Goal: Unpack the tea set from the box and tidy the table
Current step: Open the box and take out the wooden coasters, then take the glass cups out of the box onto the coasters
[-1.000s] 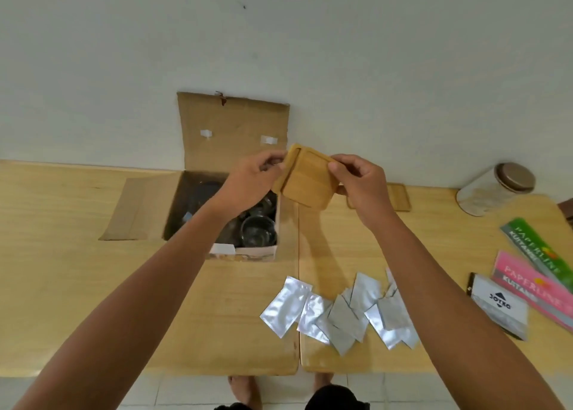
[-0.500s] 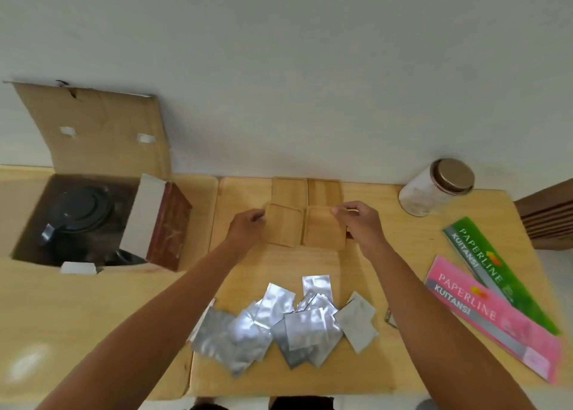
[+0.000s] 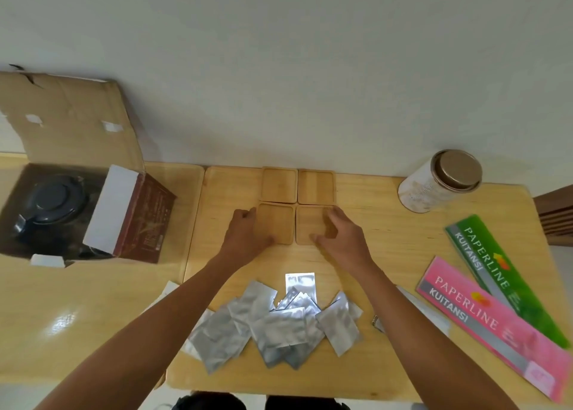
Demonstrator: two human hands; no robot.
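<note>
Four square wooden coasters lie flat in a two-by-two block near the wall: back-left, back-right, front-left, front-right. My left hand rests against the left edge of the front-left coaster, fingers apart. My right hand lies spread over the right part of the front-right coaster. Neither coaster is lifted. The open cardboard box stands at the left with a dark teapot inside and a brown inner carton leaning at its right side.
Several silver foil sachets lie heaped between my forearms near the wooden table's front edge. A white jar with a metal lid lies at the back right. Pink and green receipt books lie at the right.
Both hands brought two coasters away from the box and laid them flat in front of the two by the wall. My view has shifted right, so the box now sits at the left.
</note>
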